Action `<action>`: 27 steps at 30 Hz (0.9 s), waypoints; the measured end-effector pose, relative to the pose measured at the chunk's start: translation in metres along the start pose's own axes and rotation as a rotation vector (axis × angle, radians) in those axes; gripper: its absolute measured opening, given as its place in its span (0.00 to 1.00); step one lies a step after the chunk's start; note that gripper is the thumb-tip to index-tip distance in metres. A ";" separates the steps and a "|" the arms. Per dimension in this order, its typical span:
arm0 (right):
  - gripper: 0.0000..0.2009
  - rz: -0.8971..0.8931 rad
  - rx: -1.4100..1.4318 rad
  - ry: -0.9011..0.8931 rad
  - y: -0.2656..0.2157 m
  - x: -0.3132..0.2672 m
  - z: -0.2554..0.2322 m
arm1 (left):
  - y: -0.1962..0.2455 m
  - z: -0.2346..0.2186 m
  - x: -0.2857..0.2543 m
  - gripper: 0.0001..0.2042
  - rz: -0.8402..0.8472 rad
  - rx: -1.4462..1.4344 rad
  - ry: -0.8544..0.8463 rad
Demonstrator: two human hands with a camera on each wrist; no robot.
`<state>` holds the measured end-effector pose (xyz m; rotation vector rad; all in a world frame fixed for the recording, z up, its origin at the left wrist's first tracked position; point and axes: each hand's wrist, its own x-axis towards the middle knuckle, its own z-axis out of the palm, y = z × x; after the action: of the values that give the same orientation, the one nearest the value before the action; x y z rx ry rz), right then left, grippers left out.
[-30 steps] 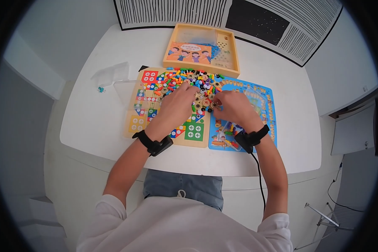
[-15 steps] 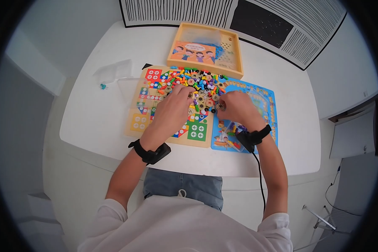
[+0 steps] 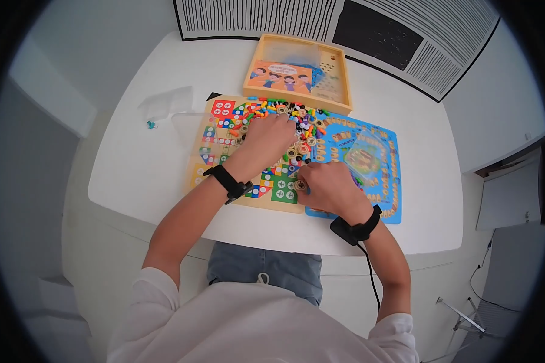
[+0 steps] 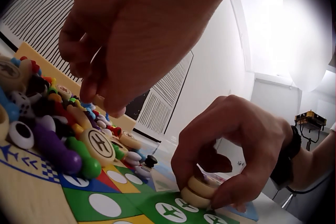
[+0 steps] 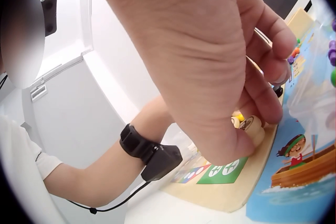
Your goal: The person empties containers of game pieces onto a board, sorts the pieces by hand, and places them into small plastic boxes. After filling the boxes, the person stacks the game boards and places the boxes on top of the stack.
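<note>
My right hand [image 3: 333, 184] pinches two stacked wooden chess discs [image 4: 199, 191] between thumb and fingers. The discs are right at the green corner of the flying-chess board [image 3: 283, 192], by its border with the blue game board [image 3: 389, 163]. My left hand [image 3: 269, 139] is above the heap of mixed game pieces [image 3: 309, 130], its fingers bent loosely downward. Nothing shows between those fingers in the left wrist view. The heap holds coloured pegs, dice and more wooden discs, such as one disc [image 4: 100, 144] beside a purple peg [image 4: 55, 148].
A wooden box [image 3: 321, 105] with an orange booklet [image 3: 278, 77] stands behind the boards. To the left are a clear plastic tray [image 3: 169, 103] and a small teal item [image 3: 152, 124]. Another clear container [image 5: 310, 95] lies on the blue board, near my right hand.
My right hand has come towards me and slightly left, carrying the discs from the heap's edge to the green corner. My left hand has shifted right and farther over the heap.
</note>
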<state>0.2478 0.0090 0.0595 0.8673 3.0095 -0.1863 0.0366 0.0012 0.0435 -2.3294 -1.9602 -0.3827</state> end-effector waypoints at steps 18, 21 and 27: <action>0.10 -0.099 0.110 0.059 -0.006 -0.008 0.011 | 0.007 -0.001 0.033 0.11 0.028 0.009 -0.169; 0.11 -0.100 0.129 0.100 -0.008 -0.012 0.012 | 0.005 0.000 0.032 0.10 0.028 0.026 -0.157; 0.11 -0.107 0.140 0.092 -0.011 -0.014 0.009 | 0.000 0.002 0.039 0.10 0.065 0.063 -0.222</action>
<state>0.2539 -0.0090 0.0523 0.7426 3.1636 -0.3715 0.0423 0.0390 0.0508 -2.4816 -1.9467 -0.0586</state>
